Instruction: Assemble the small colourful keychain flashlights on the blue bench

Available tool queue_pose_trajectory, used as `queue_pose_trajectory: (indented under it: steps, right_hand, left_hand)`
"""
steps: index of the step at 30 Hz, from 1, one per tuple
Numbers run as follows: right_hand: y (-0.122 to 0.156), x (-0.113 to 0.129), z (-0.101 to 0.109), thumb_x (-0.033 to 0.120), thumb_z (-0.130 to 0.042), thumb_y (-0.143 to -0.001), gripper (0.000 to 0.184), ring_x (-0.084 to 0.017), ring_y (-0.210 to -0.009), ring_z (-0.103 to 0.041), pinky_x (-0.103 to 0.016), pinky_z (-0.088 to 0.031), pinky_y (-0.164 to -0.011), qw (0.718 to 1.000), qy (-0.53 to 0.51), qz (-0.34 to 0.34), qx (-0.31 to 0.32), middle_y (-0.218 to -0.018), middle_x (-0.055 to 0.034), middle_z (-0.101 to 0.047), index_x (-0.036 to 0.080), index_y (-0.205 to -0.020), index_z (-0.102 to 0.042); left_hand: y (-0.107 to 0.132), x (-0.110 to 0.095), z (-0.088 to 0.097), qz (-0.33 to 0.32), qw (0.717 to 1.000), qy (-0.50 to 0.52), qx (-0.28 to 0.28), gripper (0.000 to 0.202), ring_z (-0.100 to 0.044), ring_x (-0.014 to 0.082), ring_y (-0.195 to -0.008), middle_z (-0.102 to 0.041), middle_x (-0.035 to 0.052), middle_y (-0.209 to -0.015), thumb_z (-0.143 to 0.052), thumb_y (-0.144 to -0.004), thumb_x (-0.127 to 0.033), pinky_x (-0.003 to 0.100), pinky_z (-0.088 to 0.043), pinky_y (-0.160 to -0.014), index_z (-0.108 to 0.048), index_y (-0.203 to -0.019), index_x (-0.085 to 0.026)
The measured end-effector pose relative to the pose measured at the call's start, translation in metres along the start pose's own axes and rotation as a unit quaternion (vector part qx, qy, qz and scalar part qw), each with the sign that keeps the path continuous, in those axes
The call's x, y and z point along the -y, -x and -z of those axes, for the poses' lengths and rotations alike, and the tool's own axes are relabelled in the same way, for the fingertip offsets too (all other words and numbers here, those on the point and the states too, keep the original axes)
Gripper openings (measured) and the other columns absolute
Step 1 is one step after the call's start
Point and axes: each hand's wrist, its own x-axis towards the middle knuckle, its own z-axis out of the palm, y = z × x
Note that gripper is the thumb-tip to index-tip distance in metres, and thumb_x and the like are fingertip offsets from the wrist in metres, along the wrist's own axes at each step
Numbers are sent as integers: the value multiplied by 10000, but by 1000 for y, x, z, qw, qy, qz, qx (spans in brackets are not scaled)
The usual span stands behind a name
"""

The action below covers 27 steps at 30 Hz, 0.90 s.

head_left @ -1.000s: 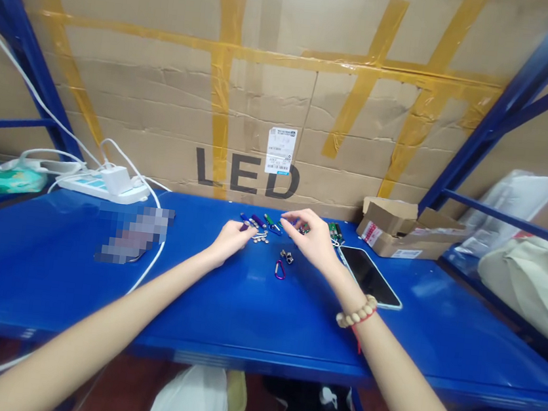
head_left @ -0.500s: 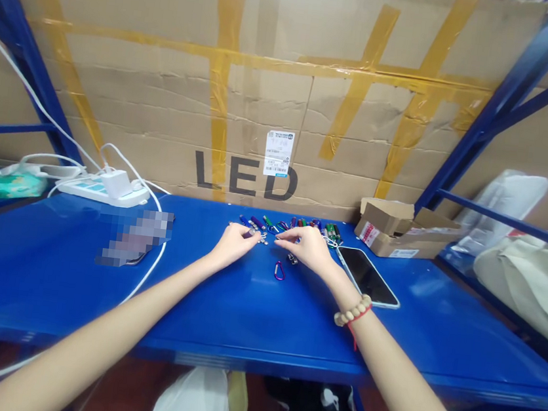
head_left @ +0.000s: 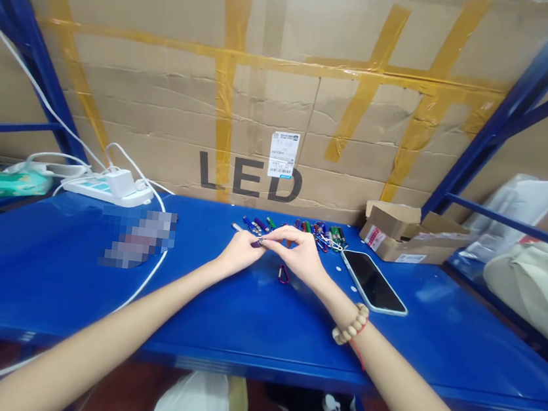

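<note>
My left hand (head_left: pixel 239 252) is closed around a small purple metal tube (head_left: pixel 256 244). From the other side, the thumb and fingertips of my right hand (head_left: pixel 296 251) pinch the tube's end. Whether a tiny part sits between those fingertips is hidden. A red-purple carabiner (head_left: pixel 284 274) lies on the blue shelf just in front of my right hand. Behind both hands are several small coloured metal tubes (head_left: pixel 248 222), with more tubes and silver clips (head_left: pixel 329 238) piled to the right.
A phone (head_left: pixel 375 282) lies right of my hands, with small silver discs (head_left: pixel 338 269) beside it. An open carton (head_left: pixel 406 237) stands behind it. To the left are a power strip (head_left: pixel 107 190), a white cable (head_left: pixel 150 277) and a blurred-out object (head_left: pixel 138 241). A large cardboard box (head_left: pixel 166 107) forms the back.
My hands have come together, and the purple tube now shows between them. The view has shifted slightly, and silver discs now show beside the phone.
</note>
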Motion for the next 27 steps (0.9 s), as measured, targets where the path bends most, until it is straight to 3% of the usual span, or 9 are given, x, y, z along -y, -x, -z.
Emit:
queue_pose_trajectory:
  steps: [5, 8, 13, 17, 21, 24, 27]
  right_hand:
    - [0, -5, -2, 243, -678, -696, 68, -142, -691, -602, -237, -412, -547, 999, -4, -36, 20, -736, -29, -689, 179, -698, -699]
    - [1, -7, 0, 263, -663, -716, 95, -118, -635, -566, -228, -413, -560, 997, 39, -34, 52, -728, -16, -665, 168, -716, -661]
    - [4, -6, 12, 291, -581, -805, 130, -102, -629, -512, -220, -392, -598, 978, 157, 30, 132, -736, -5, -587, 167, -767, -585]
    - [7, -3, 16, 271, -483, -876, 178, -105, -646, -497, -217, -339, -592, 941, 271, 99, 180, -757, -18, -568, 172, -774, -590]
    - [10, 2, 11, 230, -418, -903, 293, -105, -607, -482, -237, -293, -593, 908, 334, 152, 202, -668, -22, -555, 155, -669, -578]
    - [10, 6, 7, 203, -442, -880, 283, -104, -587, -476, -237, -280, -584, 918, 321, 110, 206, -642, -23, -567, 148, -629, -561]
    - [9, 11, 6, 192, -459, -855, 312, -92, -529, -441, -230, -250, -533, 936, 274, 12, 221, -573, -7, -559, 150, -553, -526]
  left_hand:
    - [3, -1, -3, 11, 999, 34, 16, 195, -549, 160, -603, -595, 0, -542, -454, -670, -149, 223, -364, -542, -608, -552, -131]
    - [6, -2, -4, 9, 999, 23, 31, 192, -575, 168, -638, -628, 5, -592, -461, -690, -145, 227, -392, -582, -621, -584, -132]
    - [11, 0, -7, 14, 997, -47, 57, 214, -573, 166, -590, -606, 15, -556, -464, -728, -189, 223, -377, -536, -603, -576, -131]
    - [13, -4, -6, 27, 988, -122, 88, 210, -603, 202, -637, -653, 70, -656, -464, -739, -215, 247, -380, -545, -637, -654, -132]
    - [16, -12, -4, 74, 973, -186, 113, 225, -632, 253, -688, -679, 138, -741, -453, -738, -200, 279, -401, -571, -655, -672, -125]
    - [18, -16, -4, 95, 965, -219, 111, 234, -643, 290, -771, -686, 174, -811, -443, -731, -184, 299, -421, -605, -667, -706, -120]
    - [18, -16, -6, 101, 960, -240, 106, 243, -642, 305, -817, -687, 188, -844, -442, -726, -189, 313, -436, -635, -676, -724, -121]
